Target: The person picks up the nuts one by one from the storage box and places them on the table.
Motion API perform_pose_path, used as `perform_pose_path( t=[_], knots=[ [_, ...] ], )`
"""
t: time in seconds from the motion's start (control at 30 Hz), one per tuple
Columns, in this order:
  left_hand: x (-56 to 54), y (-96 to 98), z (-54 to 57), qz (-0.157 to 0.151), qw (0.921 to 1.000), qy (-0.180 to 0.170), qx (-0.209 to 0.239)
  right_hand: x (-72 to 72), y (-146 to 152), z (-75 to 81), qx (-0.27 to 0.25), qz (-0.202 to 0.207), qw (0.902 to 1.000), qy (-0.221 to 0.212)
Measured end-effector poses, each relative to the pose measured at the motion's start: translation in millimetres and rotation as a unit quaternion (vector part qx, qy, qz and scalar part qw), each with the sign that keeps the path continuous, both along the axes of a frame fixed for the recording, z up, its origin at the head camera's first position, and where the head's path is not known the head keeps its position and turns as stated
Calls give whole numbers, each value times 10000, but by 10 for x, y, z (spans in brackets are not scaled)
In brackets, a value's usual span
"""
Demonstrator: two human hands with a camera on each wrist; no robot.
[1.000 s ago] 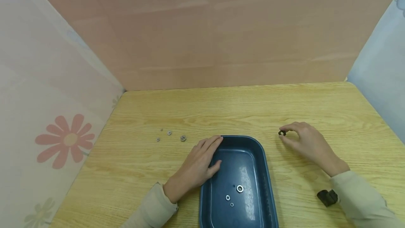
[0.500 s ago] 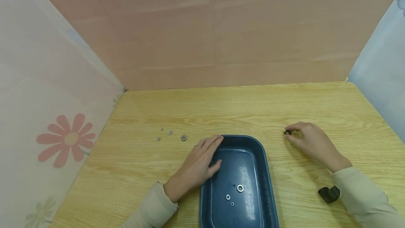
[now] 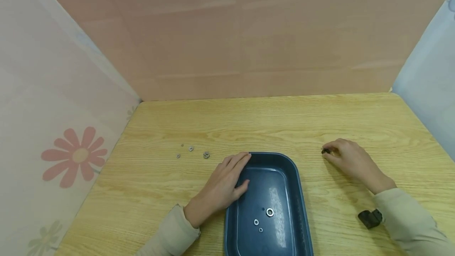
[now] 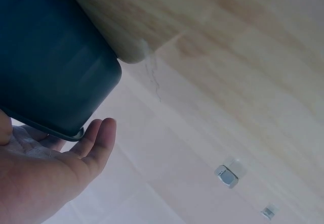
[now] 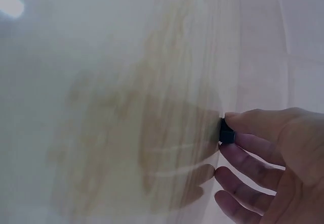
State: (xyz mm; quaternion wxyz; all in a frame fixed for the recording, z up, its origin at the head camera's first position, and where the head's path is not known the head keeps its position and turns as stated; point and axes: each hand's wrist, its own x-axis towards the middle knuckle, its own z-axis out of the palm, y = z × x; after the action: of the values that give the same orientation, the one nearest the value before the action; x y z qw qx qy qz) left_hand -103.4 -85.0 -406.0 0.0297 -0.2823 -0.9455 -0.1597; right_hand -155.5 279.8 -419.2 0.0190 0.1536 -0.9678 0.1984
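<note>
Between thumb and fingertips my right hand (image 3: 350, 162) pinches a black hex nut (image 3: 326, 151), low against the table right of the tray. In the right wrist view the same nut (image 5: 227, 133) shows edge-on at the fingertips. My left hand (image 3: 221, 185) rests over the far left corner of a dark blue tray (image 3: 263, 181), fingers fairly straight along the rim, thumb over the inside. Inside the tray lie a larger silver nut (image 3: 270, 212), two smaller nuts (image 3: 256, 222) and a tiny dark piece (image 3: 263, 209).
Left of the tray, several silver nuts lie on the wooden table (image 3: 142, 192), the largest nut (image 3: 206, 155) closest to my left hand. A black block-like object (image 3: 370, 219) sits beside my right sleeve. Papered walls (image 3: 234, 42) stand behind and at both sides.
My right hand has moved slightly right with the black nut and lowered it to the table, turning it from hole-facing to flatter. The left hand and tray stay put.
</note>
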Motion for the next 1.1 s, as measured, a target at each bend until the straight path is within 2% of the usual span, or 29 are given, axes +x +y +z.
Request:
perform_pose_path(
  t=[0.3,0.57,0.9,1.1],
  knots=[
    [11,9,16,50,9999,-82,-71,29,17,-19,-110,-22,9997,195],
    [5,10,8,39,10000,-64,-14,128,-49,58,-211,-84,9996,179],
    [8,10,0,48,10000,-40,-5,381,-348,200,-551,217,9961,653],
    [6,15,5,52,10000,-51,3,538,-587,269,-732,624,9865,1323]
  ],
)
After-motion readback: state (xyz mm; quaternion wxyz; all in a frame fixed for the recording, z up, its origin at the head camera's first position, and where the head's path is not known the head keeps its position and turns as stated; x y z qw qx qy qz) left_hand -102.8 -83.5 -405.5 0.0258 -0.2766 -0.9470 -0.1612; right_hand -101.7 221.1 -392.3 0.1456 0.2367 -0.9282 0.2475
